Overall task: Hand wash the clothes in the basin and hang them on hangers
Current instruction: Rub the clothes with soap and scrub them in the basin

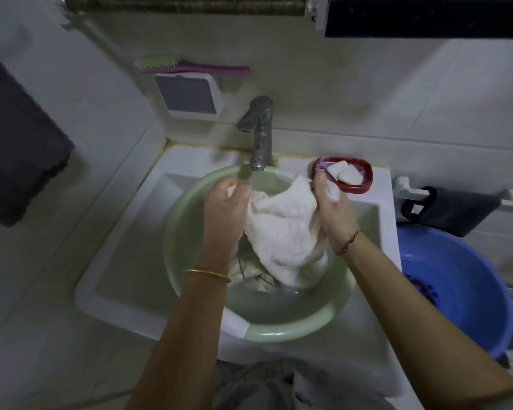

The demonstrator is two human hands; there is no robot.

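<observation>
The white cloth [285, 226] is wet and bunched over the green basin [279, 329]. The left hand [225, 208] and right hand [332, 208] each grip 1 top corner, at 10 and 2 o'clock. Its bottom end is hidden in the water.

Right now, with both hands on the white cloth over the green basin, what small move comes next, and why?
Probably rub the two gripped edges together. The left hand and right hand each grip the white cloth, suds show on the right fingers, and its lower end dips into the green basin, so scrubbing seems underway.
</observation>
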